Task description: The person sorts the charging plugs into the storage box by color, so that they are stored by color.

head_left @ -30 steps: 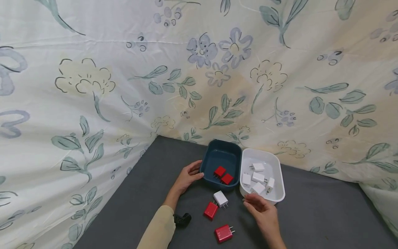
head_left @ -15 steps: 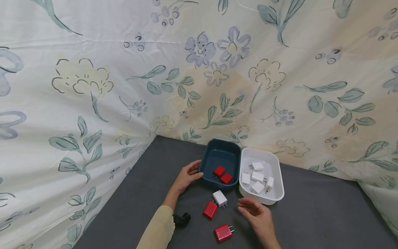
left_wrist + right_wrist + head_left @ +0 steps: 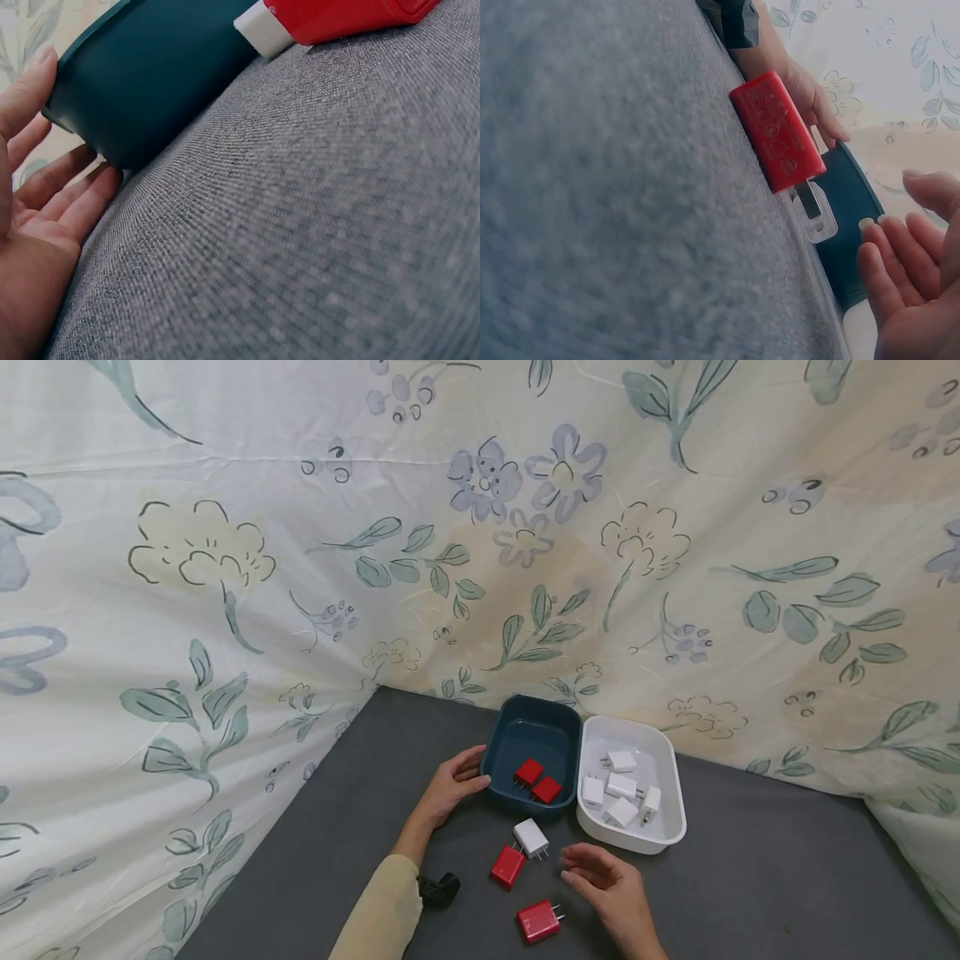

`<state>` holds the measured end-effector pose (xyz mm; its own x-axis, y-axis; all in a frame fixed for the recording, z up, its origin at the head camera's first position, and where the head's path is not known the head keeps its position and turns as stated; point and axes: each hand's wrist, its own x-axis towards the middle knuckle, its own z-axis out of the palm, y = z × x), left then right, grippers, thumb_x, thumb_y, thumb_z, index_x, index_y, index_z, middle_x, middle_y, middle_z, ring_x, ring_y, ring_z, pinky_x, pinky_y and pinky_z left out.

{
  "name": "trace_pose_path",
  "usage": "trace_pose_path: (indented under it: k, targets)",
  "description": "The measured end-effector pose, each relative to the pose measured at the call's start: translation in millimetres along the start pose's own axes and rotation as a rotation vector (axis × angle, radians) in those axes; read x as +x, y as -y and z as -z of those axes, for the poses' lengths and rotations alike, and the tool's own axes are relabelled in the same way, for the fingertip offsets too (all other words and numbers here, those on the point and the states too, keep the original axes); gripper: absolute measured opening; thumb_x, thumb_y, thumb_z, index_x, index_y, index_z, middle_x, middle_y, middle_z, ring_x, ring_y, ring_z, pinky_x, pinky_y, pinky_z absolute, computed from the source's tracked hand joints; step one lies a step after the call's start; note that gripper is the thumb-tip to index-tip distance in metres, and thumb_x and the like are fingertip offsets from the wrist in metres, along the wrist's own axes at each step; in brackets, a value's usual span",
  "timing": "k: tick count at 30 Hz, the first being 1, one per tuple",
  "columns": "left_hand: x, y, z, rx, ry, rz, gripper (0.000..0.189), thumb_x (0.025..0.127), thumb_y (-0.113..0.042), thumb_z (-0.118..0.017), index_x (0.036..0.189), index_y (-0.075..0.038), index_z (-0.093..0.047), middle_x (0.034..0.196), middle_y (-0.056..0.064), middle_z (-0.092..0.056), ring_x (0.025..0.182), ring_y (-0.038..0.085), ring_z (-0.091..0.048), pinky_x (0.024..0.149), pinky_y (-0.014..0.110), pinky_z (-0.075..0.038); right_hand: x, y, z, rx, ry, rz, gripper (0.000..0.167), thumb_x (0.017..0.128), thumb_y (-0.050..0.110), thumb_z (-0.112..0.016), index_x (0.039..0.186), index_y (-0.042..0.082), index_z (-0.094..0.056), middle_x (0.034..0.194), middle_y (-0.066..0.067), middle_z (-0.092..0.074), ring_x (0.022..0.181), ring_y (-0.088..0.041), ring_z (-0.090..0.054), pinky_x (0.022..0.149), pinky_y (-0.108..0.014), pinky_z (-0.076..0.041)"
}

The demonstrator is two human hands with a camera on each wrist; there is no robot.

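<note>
right hand [image 3: 611, 893] fingers relaxed, empty, near white charger [image 3: 532, 838]; pinch body, avoid prongs; left hand [image 3: 452, 785] flat, steadying blue bin [image 3: 534, 733]

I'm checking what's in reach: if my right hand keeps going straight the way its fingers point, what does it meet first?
Probably the white charger. The right hand is open, fingers pointing left across the mat, with the charger nearest in that line; depth is uncertain.

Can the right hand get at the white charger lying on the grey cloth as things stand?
Probably yes: the right hand hovers open beside the white charger, with only bare grey cloth between them and nothing lying on top of it.
</note>
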<state>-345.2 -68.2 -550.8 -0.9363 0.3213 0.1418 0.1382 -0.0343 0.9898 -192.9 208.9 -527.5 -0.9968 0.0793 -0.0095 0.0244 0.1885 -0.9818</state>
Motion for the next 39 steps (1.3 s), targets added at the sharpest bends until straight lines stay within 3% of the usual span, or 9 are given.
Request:
trace_pose_path:
  k: [11,17,25,30,39]
  targets:
    - [-0.7,-2.5,-0.4,0.003,-0.004,0.002,0.063,0.089,-0.025,-0.072,0.146,-0.016,-0.045,0.145,0.016,-0.050,0.130,0.032,-0.052,0.100,0.040,-0.050,-0.5,-0.6,-3.6,0.013,0.083,-0.044,0.043,0.077,0.006,-0.080,0.117,-0.001,-0.065,0.112,-0.017,-0.070,0.095,-0.017,-0.070,0.080,-0.026,-0.058]
    - [-0.9,-3.0,-0.9,-0.001,-0.018,0.018,0.061,0.089,-0.024,-0.072,0.145,-0.018,-0.047,0.145,0.014,-0.051,0.130,0.031,-0.052,0.101,0.040,-0.050,0.6,-3.0,-1.2,-0.022,0.211,-0.064,0.049,0.080,0.011,-0.080,0.124,-0.001,-0.061,0.118,-0.018,-0.067,0.102,-0.021,-0.068,0.084,-0.025,-0.057]
    - [0.4,-1.9,-1.3,0.004,-0.021,0.026,0.059,0.091,-0.020,-0.070,0.145,-0.019,-0.047,0.146,0.014,-0.050,0.132,0.032,-0.051,0.102,0.043,-0.048,2.1,-9.9,1.8,-0.035,0.392,-0.032,0.053,0.080,0.017,-0.080,0.124,-0.004,-0.060,0.118,-0.020,-0.067,0.102,-0.020,-0.069,0.085,-0.025,-0.056]
    - [0.4,-3.3,-0.7,-0.001,-0.006,0.034,0.061,0.092,-0.017,-0.068,0.148,-0.015,-0.042,0.149,0.017,-0.046,0.134,0.034,-0.047,0.105,0.043,-0.046,3.6,-10.9,3.8,-0.026,0.480,-0.047,0.056,0.081,0.018,-0.079,0.128,-0.004,-0.058,0.122,-0.019,-0.066,0.107,-0.024,-0.067,0.087,-0.026,-0.056]
    - [-10.0,-28.5,-1.1,-0.019,0.045,0.040,0.065,0.092,-0.016,-0.068,0.149,-0.007,-0.039,0.149,0.022,-0.044,0.134,0.036,-0.046,0.103,0.040,-0.048,4.6,-11.2,7.3,-0.072,0.614,-0.025,0.054,0.082,0.020,-0.079,0.129,0.002,-0.059,0.124,-0.016,-0.065,0.111,-0.023,-0.065,0.091,-0.024,-0.054]
